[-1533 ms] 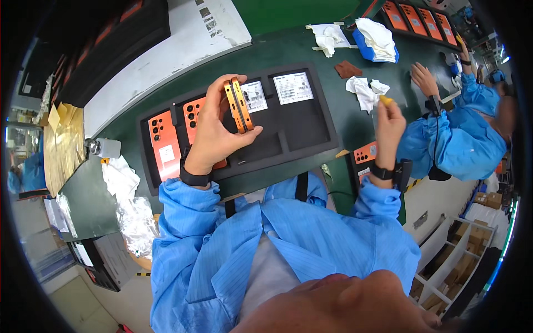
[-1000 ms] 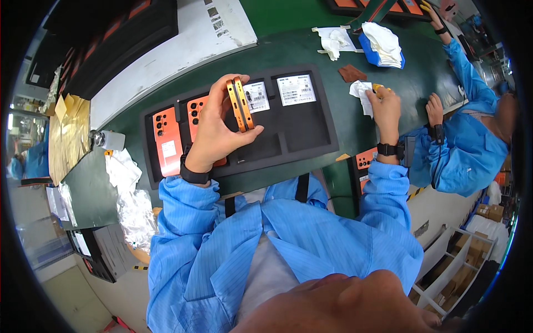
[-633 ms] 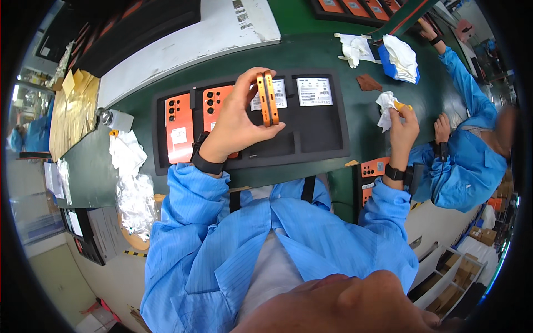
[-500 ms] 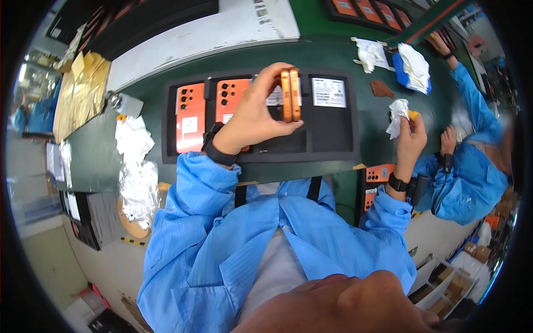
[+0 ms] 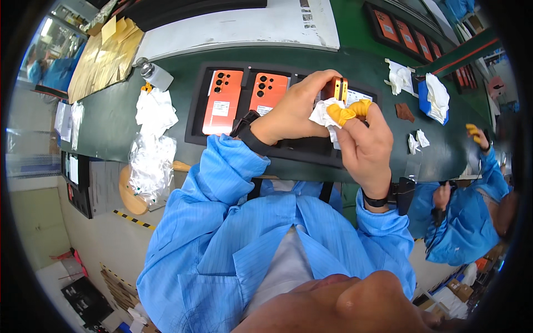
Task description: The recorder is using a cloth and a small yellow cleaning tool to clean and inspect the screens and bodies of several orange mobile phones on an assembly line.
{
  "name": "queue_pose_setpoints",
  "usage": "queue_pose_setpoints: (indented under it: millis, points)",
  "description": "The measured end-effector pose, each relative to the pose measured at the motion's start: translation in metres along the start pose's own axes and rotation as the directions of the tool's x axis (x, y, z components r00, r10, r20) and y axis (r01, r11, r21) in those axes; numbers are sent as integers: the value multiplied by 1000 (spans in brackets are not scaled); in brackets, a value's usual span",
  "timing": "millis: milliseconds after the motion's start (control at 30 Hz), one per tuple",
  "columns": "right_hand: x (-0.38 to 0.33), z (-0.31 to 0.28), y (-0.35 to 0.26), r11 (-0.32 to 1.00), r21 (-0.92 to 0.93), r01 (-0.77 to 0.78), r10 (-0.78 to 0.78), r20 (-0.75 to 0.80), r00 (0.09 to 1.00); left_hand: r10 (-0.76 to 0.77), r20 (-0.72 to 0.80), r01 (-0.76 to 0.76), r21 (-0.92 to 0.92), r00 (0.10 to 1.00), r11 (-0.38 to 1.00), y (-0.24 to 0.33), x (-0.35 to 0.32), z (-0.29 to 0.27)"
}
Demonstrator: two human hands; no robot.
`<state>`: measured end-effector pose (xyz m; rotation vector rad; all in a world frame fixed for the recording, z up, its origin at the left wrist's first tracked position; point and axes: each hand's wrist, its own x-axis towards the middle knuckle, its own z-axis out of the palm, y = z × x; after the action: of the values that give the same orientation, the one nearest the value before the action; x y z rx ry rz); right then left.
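My left hand (image 5: 294, 114) grips two orange phones (image 5: 340, 87) on edge, side by side, above the black foam tray (image 5: 195, 119). Against their near end my right hand (image 5: 367, 145) pinches a crumpled white wipe (image 5: 322, 115). Yellow finger cots (image 5: 348, 113) cover fingertips of that hand. In the tray's left part lie an orange phone (image 5: 226, 94) with a white label and a second orange phone (image 5: 270, 84). Both hands hide much of the tray's right half, where a white label partly shows.
Left on the green table stand a pump bottle (image 5: 156, 76), white wipes (image 5: 155, 112) and clear plastic bags (image 5: 151, 164). To the right are a brown cloth (image 5: 404, 112) and a blue box (image 5: 426, 102) of wipes. A co-worker (image 5: 463, 216) sits at the right.
My right hand has come left from beside the tray, bringing the wipe to the phones. My left hand still holds them, tilted differently. The whole view has shifted.
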<state>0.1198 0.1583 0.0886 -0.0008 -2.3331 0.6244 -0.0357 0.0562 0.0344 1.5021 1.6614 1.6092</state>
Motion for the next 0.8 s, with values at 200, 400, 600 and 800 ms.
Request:
queue_pose_setpoints:
  millis: [200, 400, 600, 800]
  points:
    - [35, 1, 11, 991, 64, -121, 123, -27, 992, 7, -17, -6, 80, 1000, 997, 5, 2, 1]
    - [-3, -3, 2, 998, 12, -66, 66, 16, 998, 62, -8, -61, 82, 998, 995, 0, 5, 3]
    - [24, -3, 9, 993, -106, -43, 44, 7, 999, 39, 5, -39, 108, 999, 993, 4, 0, 1]
    - [18, 0, 9, 997, -15, -73, 71, -80, 994, 76, -31, -70, 151, 997, 986, 4, -1, 5]
